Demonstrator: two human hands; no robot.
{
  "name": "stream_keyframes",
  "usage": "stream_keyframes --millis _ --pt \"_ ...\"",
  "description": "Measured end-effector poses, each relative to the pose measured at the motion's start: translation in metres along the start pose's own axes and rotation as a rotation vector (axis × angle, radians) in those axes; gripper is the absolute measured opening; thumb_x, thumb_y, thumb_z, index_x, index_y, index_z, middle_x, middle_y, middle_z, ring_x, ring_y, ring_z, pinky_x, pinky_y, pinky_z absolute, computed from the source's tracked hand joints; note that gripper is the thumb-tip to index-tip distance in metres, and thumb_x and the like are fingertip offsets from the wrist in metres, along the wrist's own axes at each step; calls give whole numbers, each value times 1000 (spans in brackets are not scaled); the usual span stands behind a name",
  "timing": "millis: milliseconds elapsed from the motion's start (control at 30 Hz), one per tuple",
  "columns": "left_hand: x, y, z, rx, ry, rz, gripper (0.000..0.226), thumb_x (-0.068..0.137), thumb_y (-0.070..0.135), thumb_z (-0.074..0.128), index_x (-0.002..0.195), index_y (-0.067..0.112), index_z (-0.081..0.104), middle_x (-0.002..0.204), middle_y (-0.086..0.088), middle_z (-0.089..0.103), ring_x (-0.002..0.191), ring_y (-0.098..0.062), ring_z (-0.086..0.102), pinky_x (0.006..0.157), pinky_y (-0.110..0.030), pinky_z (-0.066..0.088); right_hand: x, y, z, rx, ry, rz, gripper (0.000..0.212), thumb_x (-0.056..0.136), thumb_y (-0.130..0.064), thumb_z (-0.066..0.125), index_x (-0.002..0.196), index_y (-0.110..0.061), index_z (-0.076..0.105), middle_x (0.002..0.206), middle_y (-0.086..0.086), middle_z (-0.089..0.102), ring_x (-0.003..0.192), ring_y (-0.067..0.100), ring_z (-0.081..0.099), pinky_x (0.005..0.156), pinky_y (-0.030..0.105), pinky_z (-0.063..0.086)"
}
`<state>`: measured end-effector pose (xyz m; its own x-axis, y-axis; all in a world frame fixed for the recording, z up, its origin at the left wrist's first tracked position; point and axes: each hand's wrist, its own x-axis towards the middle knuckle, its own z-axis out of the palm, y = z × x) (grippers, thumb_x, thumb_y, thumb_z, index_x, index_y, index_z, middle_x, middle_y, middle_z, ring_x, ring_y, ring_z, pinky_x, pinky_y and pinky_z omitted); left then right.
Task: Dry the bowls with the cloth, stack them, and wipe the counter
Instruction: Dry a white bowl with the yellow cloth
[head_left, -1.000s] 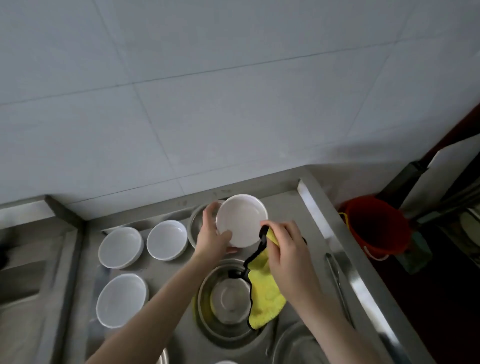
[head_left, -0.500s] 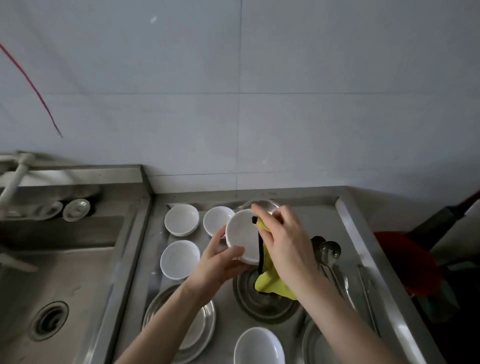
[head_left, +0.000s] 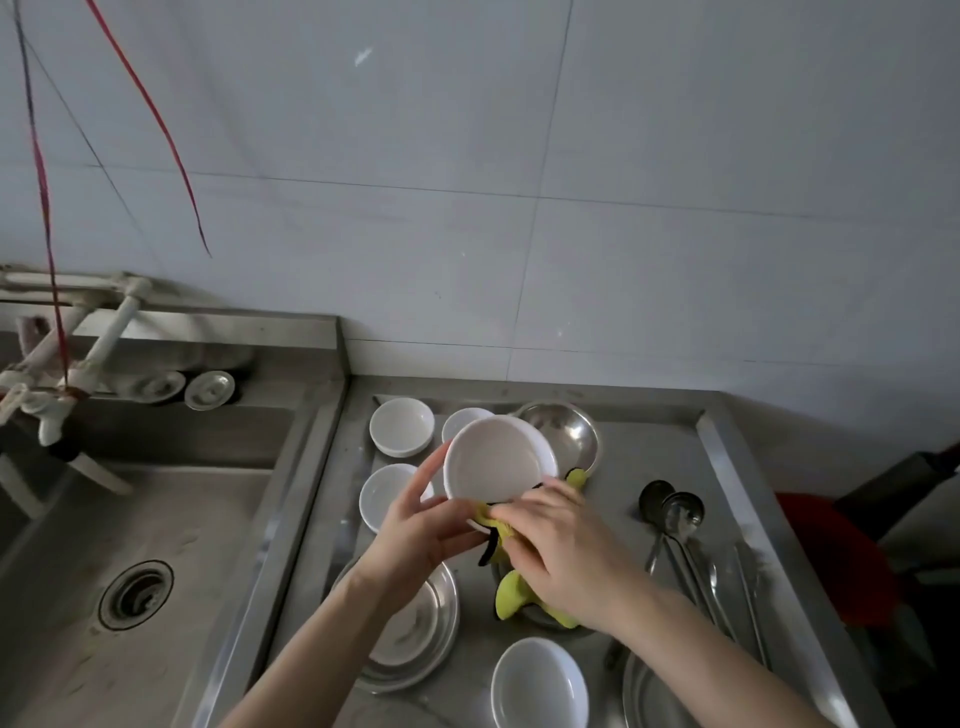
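Observation:
My left hand (head_left: 423, 530) grips a white bowl (head_left: 493, 460) by its left rim and holds it tilted above the steel counter (head_left: 649, 457). My right hand (head_left: 558, 551) holds the yellow cloth (head_left: 511, 592) with black trim against the bowl's underside; the cloth hangs down below my palm. Other white bowls sit on the counter: one at the back (head_left: 401, 426), one partly hidden behind the held bowl (head_left: 462, 418), one under my left hand (head_left: 387, 493), and one near the front (head_left: 540, 683).
A steel bowl (head_left: 566, 434) stands at the back. Steel plates (head_left: 415, 634) lie under my left wrist, another steel dish (head_left: 660, 691) at front right. Ladles and tongs (head_left: 680, 530) lie on the right. A sink (head_left: 135, 592) with taps (head_left: 78, 374) is at left; red bucket (head_left: 831, 561) right.
The view swung left and the sink came into sight. The bowl has turned so its inside faces up, and my right hand with the cloth moved from its rim to beneath it.

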<state>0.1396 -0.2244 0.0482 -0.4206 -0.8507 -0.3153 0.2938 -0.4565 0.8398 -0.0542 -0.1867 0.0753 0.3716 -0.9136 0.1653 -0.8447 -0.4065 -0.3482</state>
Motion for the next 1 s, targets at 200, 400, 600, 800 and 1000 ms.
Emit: stream_keyframes --millis 200,400,600,800,1000 --pt "-8 -1 -2 71 -33 5 71 81 9 70 139 41 47 115 -28 64 102 -37 63 99 -56 49 2 -9 -7 -53 -148 -70 37 96 -32 27 115 -29 59 111 -12 66 108 5 54 112 25 14" --pt "-13 3 -4 103 -47 11 67 80 6 64 134 44 53 90 -14 62 82 -28 60 87 -47 54 8 -17 -3 -82 -169 -77 33 98 -26 31 121 -31 54 117 -12 62 113 8 51 113 35 23" --pt "-19 -1 0 89 -67 11 61 84 8 59 137 38 52 98 -22 61 88 -34 60 91 -51 52 29 -21 2 -253 -192 -43 70 86 -38 5 144 -17 38 146 -2 44 134 14 36 113 38 25" --pt "-26 5 -2 91 10 86 64 79 3 58 135 36 54 97 -21 64 84 -32 63 78 -43 56 33 -27 10 -413 -80 100 63 92 -39 14 134 -13 53 138 4 54 130 21 43 112 46 28" --pt "-19 10 -16 -20 151 85 67 74 3 63 133 33 56 106 -34 59 89 -42 58 91 -57 49 25 -31 0 -323 -16 -18 49 96 -38 27 92 -21 73 98 -8 71 105 16 53 104 42 35"
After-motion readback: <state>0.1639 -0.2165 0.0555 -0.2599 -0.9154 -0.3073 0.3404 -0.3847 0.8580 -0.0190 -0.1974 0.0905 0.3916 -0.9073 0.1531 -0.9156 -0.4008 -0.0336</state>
